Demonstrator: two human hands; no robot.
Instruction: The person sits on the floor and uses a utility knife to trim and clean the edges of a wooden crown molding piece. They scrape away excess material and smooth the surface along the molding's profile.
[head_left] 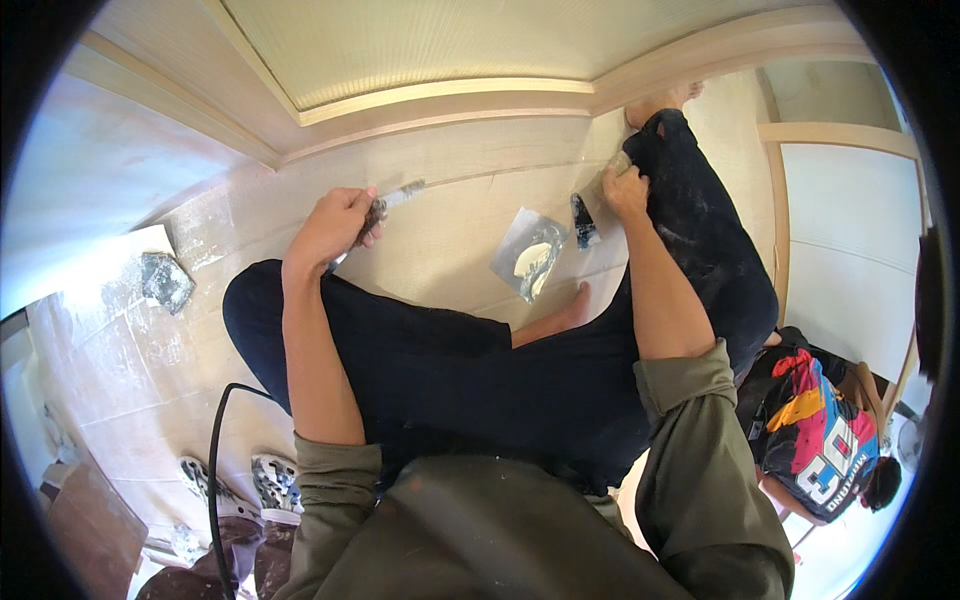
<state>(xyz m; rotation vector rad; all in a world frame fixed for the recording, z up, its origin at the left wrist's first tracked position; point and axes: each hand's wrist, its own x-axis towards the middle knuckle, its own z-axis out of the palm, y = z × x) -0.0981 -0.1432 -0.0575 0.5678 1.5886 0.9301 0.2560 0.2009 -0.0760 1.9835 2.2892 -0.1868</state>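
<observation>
My left hand (pixel 335 225) grips a putty knife (pixel 400 196) against the wooden panel (pixel 450 235). My right hand (pixel 625 190) pinches a small pale piece (pixel 617 163) beside my knee; a metal plate (pixel 528 253) lies between them.

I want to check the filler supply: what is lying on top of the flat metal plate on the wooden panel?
On the flat metal plate lies a pale smear of putty, toward its lower half. The upper part shows bare grey metal. What is beneath the plate is covered.
</observation>
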